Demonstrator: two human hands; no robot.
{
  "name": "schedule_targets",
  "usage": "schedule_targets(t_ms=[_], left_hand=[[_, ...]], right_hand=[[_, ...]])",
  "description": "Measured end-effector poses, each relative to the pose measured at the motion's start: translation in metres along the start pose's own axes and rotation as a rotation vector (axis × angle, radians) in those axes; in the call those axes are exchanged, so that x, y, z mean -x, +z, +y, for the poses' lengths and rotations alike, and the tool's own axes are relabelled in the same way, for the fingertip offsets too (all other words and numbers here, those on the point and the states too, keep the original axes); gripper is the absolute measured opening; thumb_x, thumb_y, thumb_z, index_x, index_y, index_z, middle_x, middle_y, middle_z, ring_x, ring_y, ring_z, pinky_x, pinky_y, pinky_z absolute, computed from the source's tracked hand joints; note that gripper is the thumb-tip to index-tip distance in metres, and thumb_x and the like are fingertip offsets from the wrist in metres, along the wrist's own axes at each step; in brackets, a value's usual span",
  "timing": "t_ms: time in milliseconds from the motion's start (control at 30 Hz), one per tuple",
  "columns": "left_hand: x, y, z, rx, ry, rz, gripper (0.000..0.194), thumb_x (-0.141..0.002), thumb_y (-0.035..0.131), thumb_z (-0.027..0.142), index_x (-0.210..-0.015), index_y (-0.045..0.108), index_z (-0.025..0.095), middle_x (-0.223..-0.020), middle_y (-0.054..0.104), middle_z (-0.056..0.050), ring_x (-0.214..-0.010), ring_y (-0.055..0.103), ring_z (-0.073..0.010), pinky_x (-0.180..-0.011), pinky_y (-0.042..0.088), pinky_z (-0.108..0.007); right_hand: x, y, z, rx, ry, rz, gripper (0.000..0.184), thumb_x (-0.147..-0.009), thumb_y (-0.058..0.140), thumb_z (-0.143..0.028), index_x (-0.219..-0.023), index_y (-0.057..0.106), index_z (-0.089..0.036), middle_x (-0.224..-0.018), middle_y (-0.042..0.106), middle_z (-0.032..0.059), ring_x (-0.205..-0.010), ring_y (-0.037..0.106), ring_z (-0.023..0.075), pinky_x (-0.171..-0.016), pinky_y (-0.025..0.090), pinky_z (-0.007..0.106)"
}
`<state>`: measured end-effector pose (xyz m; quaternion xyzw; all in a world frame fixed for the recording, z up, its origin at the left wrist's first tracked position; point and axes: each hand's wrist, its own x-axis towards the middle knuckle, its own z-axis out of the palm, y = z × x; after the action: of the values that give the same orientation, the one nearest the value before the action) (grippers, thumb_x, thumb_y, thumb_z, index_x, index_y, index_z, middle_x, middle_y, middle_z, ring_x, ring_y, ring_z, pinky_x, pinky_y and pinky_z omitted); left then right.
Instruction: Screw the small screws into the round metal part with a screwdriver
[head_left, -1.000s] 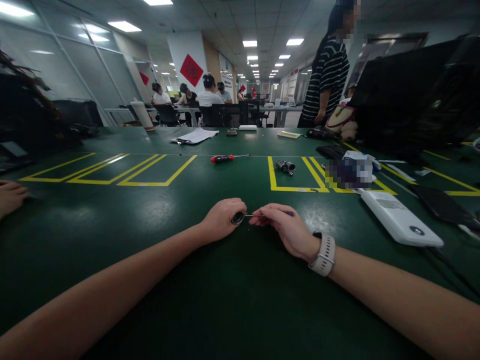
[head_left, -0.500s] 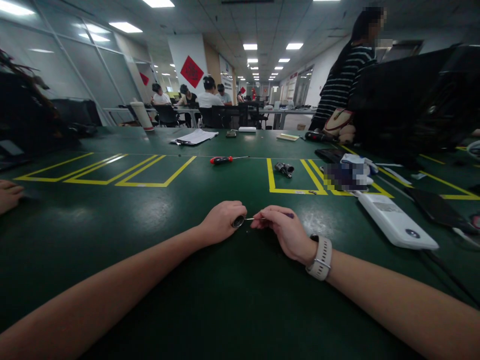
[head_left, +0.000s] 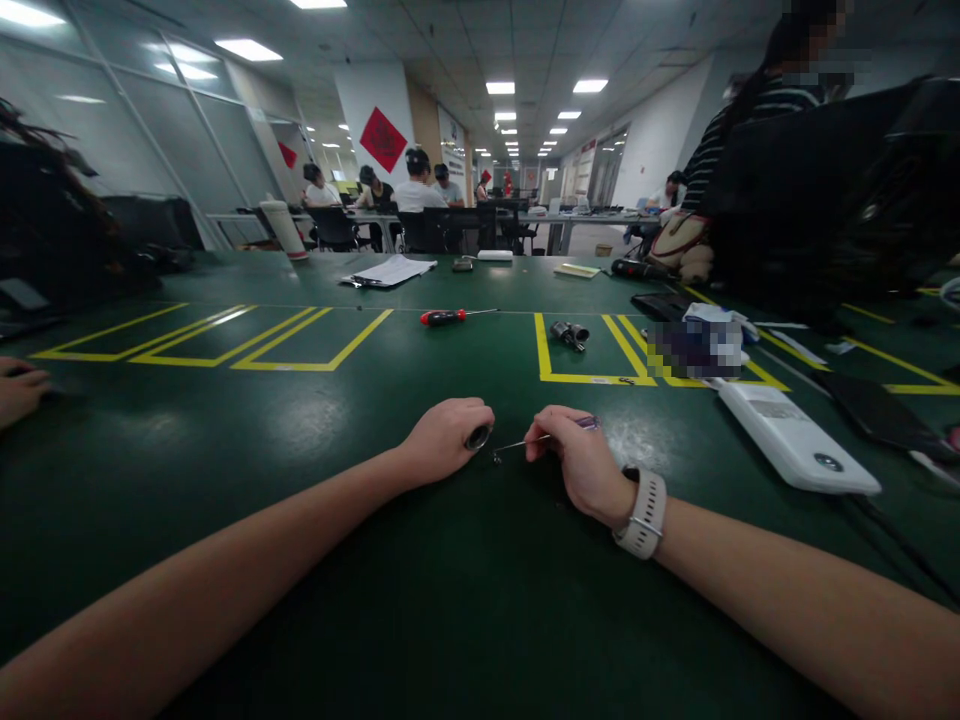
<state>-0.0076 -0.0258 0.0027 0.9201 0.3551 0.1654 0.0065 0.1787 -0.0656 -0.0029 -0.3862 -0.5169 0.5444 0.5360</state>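
a: where are the hands?

b: the left hand (head_left: pixel 445 440) has its fingers curled snugly round a dark, round-mouthed part (head_left: pixel 478 437), probably metal, low over the dark green counter (head_left: pixel 480 600). the right hand (head_left: pixel 576 452) pinches a slim tool with a thin metal shaft and a purple handle (head_left: pixel 589 423), its fingers gathered close on it.

a: and the tip of that tool?

b: just beside the part's mouth, at a tiny, shiny bit (head_left: pixel 497 459) on the counter. i can't tell whether they touch.

a: how would you handle this well?

b: i'd brace the right wrist, bring the shaft in at a low angle and press lightly; something that small could easily skitter off. the left hand is best held quiet, with the mouth turned where the eye can check it.

a: what can't you make out?

b: most of the part sits inside the left fist, so its length and far end are hidden, and the mouth is too dark to read. the bit is too small to identify, and the tip too fine to tell its shape.

a: anything cut off?

b: another person's hand (head_left: pixel 22 390), at the left edge; i can't tell what it rests on.
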Motion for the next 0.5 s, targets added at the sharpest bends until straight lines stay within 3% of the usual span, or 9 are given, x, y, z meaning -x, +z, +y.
schedule_targets(t_ms=[267,500], left_hand=[[0.0001,0.001,-0.0005,0.07,-0.015,0.046,0.013,-0.083,0.049,0.026,-0.073,0.051,0.016,-0.07,0.052,0.0,-0.062,0.05,-0.0126,-0.056,0.037,-0.024],[0.0019,-0.0034,0.0025,0.225,0.104,-0.012,0.014,-0.084,0.048,0.027,-0.077,0.053,0.016,-0.075,0.057,-0.002,-0.069,0.054,-0.0126,-0.064,0.041,-0.025]], right_hand=[[0.0001,-0.0012,0.0029,0.204,-0.024,-0.041,0.025,-0.077,0.058,-0.035,-0.059,0.059,-0.017,-0.054,0.054,-0.0023,-0.054,0.049,0.0119,-0.055,0.036,0.026],[0.0015,0.0004,0.0,0.302,-0.063,-0.018,0.027,-0.079,0.057,-0.037,-0.058,0.054,-0.018,-0.054,0.05,-0.0026,-0.054,0.046,0.0122,-0.054,0.034,0.027]])
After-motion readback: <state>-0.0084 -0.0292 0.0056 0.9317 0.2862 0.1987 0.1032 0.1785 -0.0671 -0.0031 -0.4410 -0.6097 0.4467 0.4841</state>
